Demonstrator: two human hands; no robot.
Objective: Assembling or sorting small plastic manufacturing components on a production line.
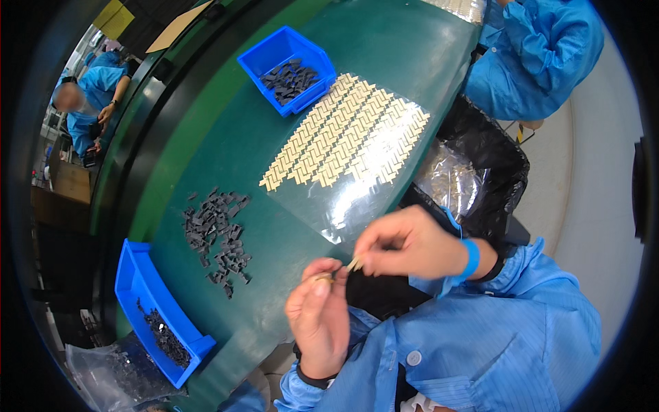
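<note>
My left hand (321, 319) is closed in a pinch near the front edge of the green table, around a small part that I cannot make out; a dark bit and a pale bit show at the fingertips. Just to its right, my right hand (412, 244) pinches a small cream-yellow strip (355, 264), its tip close to the left fingers. Beyond both hands lies a clear plastic sheet (302, 214) bearing rows of cream-yellow strips (336, 137) in a zigzag pattern. To the left, small black pieces (218, 233) are heaped loose on the table (268, 240).
A blue bin (257, 58) at the back holds black pieces; another blue bin (161, 288) at the left holds tiny dark parts, beside a clear bag (103, 371). A black-lined container (504, 147) stands right of the table. Co-workers in blue (542, 62) are at the right and far left.
</note>
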